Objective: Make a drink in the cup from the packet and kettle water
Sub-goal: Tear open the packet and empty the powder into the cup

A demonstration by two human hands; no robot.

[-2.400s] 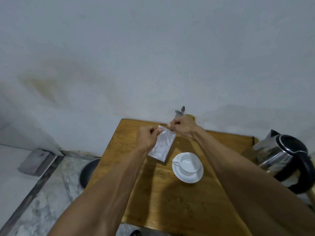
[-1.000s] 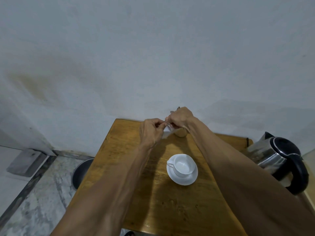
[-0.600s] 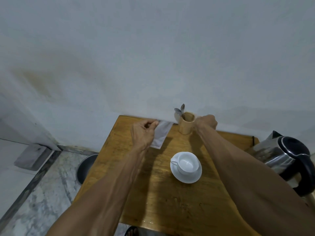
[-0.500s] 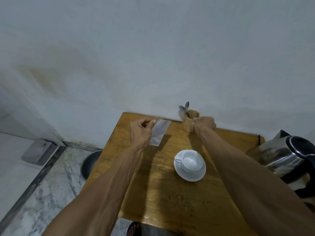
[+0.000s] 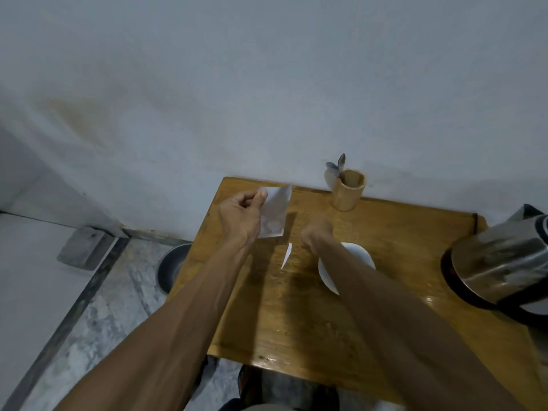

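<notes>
My left hand [image 5: 240, 221] pinches the top corner of the white packet [image 5: 274, 213] and holds it upright above the table's far left part. Lower and to the right, my right hand [image 5: 317, 235] is blurred, with its fingers curled downward. A thin white torn strip [image 5: 286, 256] is just left of that hand, over the wood; I cannot tell whether they touch. The white saucer [image 5: 366, 258] shows behind my right wrist, and my forearm hides most of the cup on it. The steel kettle [image 5: 498, 268] with a black base stands at the right edge.
The wooden table [image 5: 296, 315] stands against a white wall. A wooden holder [image 5: 347, 189] with spoons [image 5: 338, 167] is at the table's back edge. A dark round pan [image 5: 170, 269] lies on the marble floor left of the table. My feet show under the near edge.
Both hands tore the packet's top, then separated. My right hand swung from beside the wooden holder down toward the saucer, and a torn strip now shows beside it. My left hand keeps the packet.
</notes>
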